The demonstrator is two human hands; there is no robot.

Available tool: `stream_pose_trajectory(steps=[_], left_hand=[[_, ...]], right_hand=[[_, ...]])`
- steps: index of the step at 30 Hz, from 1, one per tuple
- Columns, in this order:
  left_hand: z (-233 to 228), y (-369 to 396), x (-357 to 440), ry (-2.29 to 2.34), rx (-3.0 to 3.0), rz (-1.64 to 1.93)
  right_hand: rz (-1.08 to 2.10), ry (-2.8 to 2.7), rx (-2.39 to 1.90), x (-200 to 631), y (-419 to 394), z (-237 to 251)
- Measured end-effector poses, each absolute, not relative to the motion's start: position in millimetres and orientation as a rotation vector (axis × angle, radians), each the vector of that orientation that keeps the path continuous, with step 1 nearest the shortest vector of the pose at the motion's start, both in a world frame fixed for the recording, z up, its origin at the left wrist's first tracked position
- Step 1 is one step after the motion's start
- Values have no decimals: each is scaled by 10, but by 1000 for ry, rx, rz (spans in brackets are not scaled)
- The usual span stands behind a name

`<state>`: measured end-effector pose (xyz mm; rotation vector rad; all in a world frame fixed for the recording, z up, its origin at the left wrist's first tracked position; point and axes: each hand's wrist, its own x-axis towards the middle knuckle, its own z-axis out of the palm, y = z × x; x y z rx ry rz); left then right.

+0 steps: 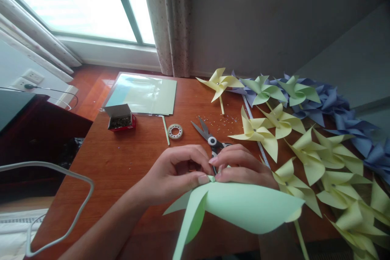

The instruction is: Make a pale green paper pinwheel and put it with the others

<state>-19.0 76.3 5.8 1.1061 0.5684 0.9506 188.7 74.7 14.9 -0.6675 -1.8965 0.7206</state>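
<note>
A light green paper pinwheel point(250, 203) is between my hands at the near side of the table, its curled blades spreading toward me. My left hand point(173, 172) pinches the folded middle of it between thumb and fingers. From the other side, my right hand point(243, 166) grips the same spot with its fingertips; its palm side is hidden. Just beyond the fingers lie scissors point(212, 142) with dark handles and parted blades. A roll of tape point(175, 131) and a thin pale green paper stick point(165, 130) rest farther off.
An opened red box point(122, 124) of small dark pieces stands left, before plastic-wrapped coloured paper sheets point(149, 93). Finished yellow pinwheels point(282, 121), green ones point(263, 89) and blue ones point(323, 99) crowd the right. Tiny scraps point(224, 121) are scattered mid-table. A white cable point(91, 187) loops at left.
</note>
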Motion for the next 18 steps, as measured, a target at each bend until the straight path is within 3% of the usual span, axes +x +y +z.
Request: stream_pose_trajectory(steps=[10, 18], left_hand=[[9, 826, -199, 604, 978, 966], [-223, 815, -201, 1017, 610, 1108]], right_hand=[[1141, -1554, -855, 1841, 680, 103], [1425, -1090, -956, 1862, 761, -129]])
